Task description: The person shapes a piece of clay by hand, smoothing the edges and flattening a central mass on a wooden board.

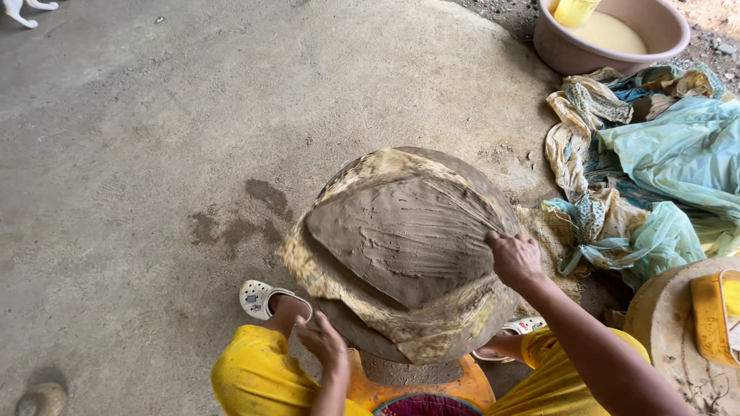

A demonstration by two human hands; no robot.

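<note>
Pressing one clay dome (401,246), two hands work apart: right hand (515,258) flat on it, left hand (325,345) open below.

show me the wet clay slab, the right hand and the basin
wet clay slab (401,239), head view, middle of its smeared face
right hand (515,258), head view, back of the hand
basin (566,52), head view, outer wall

An open-air pottery yard: bare concrete floor (154,154), mud-smeared clay dome (405,246), slip-filled basin (613,35), heaped rags (655,162).
</note>
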